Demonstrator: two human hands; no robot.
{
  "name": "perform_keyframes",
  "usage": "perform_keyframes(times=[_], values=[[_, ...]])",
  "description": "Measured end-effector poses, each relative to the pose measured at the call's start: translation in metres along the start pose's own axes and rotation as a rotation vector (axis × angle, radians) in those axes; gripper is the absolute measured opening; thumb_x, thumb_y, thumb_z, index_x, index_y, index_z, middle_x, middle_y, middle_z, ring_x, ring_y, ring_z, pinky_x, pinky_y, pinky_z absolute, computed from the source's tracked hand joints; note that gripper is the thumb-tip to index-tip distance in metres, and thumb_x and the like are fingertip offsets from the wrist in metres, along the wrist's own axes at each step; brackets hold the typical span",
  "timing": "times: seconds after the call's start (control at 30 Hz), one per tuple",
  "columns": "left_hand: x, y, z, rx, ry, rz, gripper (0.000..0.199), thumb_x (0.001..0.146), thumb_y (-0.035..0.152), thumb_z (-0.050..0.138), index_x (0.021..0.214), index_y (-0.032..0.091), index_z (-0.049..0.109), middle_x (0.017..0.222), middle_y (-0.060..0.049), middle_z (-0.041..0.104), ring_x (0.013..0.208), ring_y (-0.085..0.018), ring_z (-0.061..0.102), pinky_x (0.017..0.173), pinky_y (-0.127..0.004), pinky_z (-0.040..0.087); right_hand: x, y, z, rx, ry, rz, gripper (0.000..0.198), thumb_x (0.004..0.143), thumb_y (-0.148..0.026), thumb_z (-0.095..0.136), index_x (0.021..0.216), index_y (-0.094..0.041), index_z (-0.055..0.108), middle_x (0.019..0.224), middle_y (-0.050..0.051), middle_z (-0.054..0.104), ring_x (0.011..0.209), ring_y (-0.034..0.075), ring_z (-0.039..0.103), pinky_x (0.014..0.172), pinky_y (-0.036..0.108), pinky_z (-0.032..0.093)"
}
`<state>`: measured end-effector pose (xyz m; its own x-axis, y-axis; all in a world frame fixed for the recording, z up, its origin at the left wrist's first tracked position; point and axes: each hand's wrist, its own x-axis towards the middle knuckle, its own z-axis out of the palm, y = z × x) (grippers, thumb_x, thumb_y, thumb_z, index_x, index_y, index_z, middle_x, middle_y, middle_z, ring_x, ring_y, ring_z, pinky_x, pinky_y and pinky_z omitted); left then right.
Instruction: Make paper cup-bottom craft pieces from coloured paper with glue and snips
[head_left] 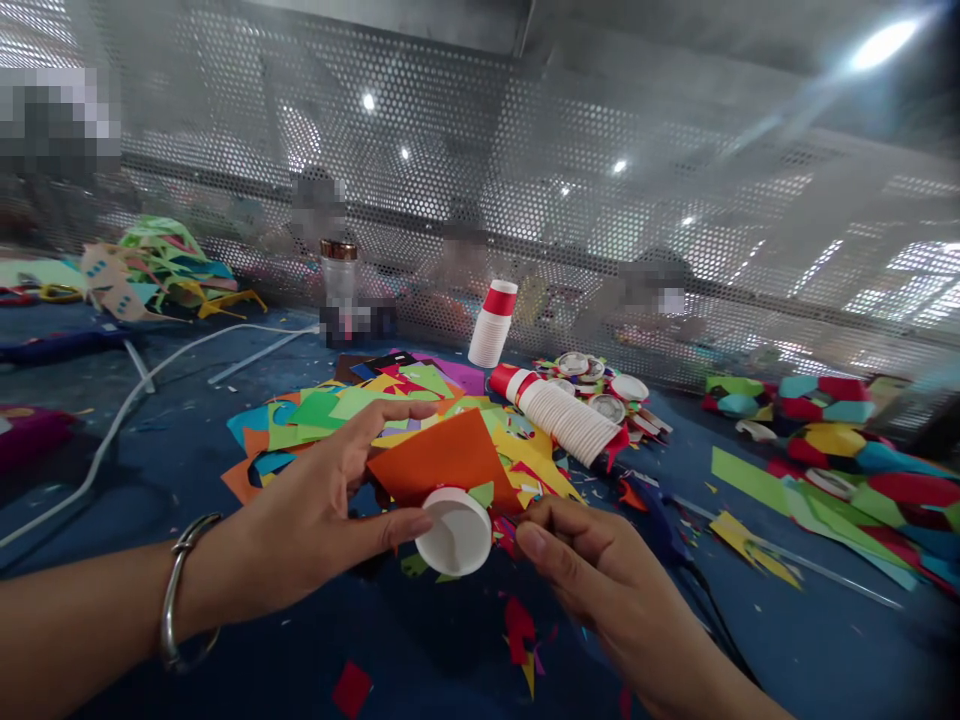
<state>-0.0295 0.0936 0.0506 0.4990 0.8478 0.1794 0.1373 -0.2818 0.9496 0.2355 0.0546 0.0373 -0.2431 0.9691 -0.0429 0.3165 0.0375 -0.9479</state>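
My left hand (330, 490) holds a small white paper cup piece (457, 535), its hollow side facing me. The thumb presses the rim, while the index finger reaches out above. Right behind the piece is a sheet of orange paper (446, 460); whether my fingers also grip it I cannot tell. A bit of green paper (482, 494) shows at the cup piece's upper right edge. Close by on the right, my right hand (592, 570) is closed in a pinch near the orange sheet's lower corner. What sits between its fingertips is too small to make out.
Coloured paper scraps (322, 410) cover the table's middle. Behind them are a standing cup stack (492, 325) and a lying cup stack (566, 415). A blue glue gun (656, 520) with a cord lies right, near patchwork paper pieces (825, 400). A white cable (97, 460) crosses the left.
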Motion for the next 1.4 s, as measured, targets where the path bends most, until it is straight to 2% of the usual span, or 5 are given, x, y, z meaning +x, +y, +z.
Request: perform_keyframes(times=[0.2,0.43,0.7,1.2,1.4], values=[[-0.0005,-0.0018,0.0008,0.022,0.016,0.084,0.071,0.088,0.031,0.077,0.148,0.034,0.039,0.160,-0.007,0.047,0.135,-0.029,0.059,0.115,-0.044,0.049,-0.0007,0.0008,0.0013,-0.035,-0.003,-0.012,0.045,0.096,-0.062,0.060,0.079,-0.021,0.055,0.065,-0.008,0.032,0.053,0.009,0.021,0.046,0.027,0.016],[-0.0011,-0.0016,0.0009,-0.017,-0.017,0.018,0.078,0.088,0.038,0.076,0.152,0.032,0.032,0.135,-0.009,0.069,0.128,-0.032,0.065,0.112,-0.048,0.052,0.0006,-0.0010,0.0014,-0.031,-0.005,-0.002,0.044,0.096,-0.061,0.060,0.079,-0.021,0.056,0.065,-0.008,0.031,0.054,0.009,0.019,0.047,0.028,0.014],[-0.0014,-0.0034,0.0013,0.059,0.012,0.131,0.072,0.089,0.032,0.077,0.150,0.038,0.038,0.166,-0.002,0.037,0.148,-0.029,0.044,0.124,-0.044,0.039,-0.0012,-0.0047,0.0019,-0.081,-0.010,-0.035,0.044,0.096,-0.061,0.060,0.082,-0.020,0.063,0.067,-0.006,0.039,0.056,0.009,0.024,0.049,0.027,0.019],[-0.0033,-0.0017,0.0000,0.058,-0.036,0.072,0.074,0.090,0.033,0.076,0.152,0.039,0.036,0.163,-0.004,0.044,0.136,-0.029,0.058,0.116,-0.044,0.048,-0.0006,-0.0051,0.0021,-0.079,-0.027,-0.048,0.041,0.096,-0.059,0.060,0.083,-0.021,0.066,0.069,-0.005,0.045,0.060,0.011,0.032,0.058,0.027,0.030],[-0.0038,-0.0060,0.0005,0.121,-0.037,0.115,0.072,0.090,0.038,0.075,0.150,0.039,0.036,0.166,-0.004,0.037,0.146,-0.030,0.046,0.124,-0.051,0.034,0.0003,-0.0064,0.0028,-0.096,-0.047,-0.072,0.041,0.098,-0.058,0.058,0.081,-0.021,0.064,0.075,-0.002,0.052,0.069,0.013,0.041,0.063,0.028,0.033]])
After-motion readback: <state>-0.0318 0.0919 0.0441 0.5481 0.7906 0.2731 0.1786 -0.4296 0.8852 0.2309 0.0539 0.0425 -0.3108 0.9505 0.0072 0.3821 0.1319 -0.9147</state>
